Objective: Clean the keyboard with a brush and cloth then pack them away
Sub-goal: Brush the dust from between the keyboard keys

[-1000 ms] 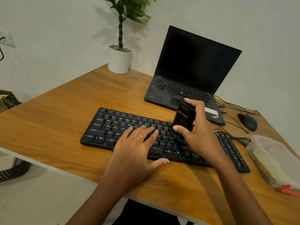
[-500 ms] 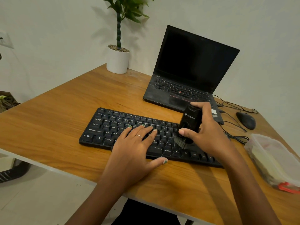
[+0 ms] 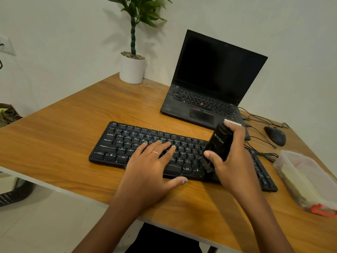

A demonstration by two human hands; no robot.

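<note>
Over the right half of the keyboard [image 3: 145, 143], the right hand [image 3: 235, 161] grips the brush [image 3: 218, 143], its fingers wrapped behind the black body and the thumb pressed across the front. The brush stands tilted, bristles down and touching the keys near the keyboard's lower row. The left hand [image 3: 151, 165] lies flat on the middle of the keyboard, fingers straight and spread, holding nothing and seemingly pressing the keyboard down so it does not slide on the surface [image 3: 63, 134].

Judging by this, the brushing step is in hand, and the cloth wipe and packing away are not yet done. No cloth shows plainly; something pale lies inside the tub [image 3: 306, 181] just right of the keyboard, but whether that is the cloth I cannot tell.

The next move likely calls for drawing the bristles along the key rows toward the keyboard's right end, which the right forearm now partly hides. The left hand would need to shift for its covered keys to be reached. A laptop [image 3: 209, 88] sits open behind the keyboard, and its cables [image 3: 260, 143] run close by the keyboard's right end, so wide strokes could snag them.
</note>
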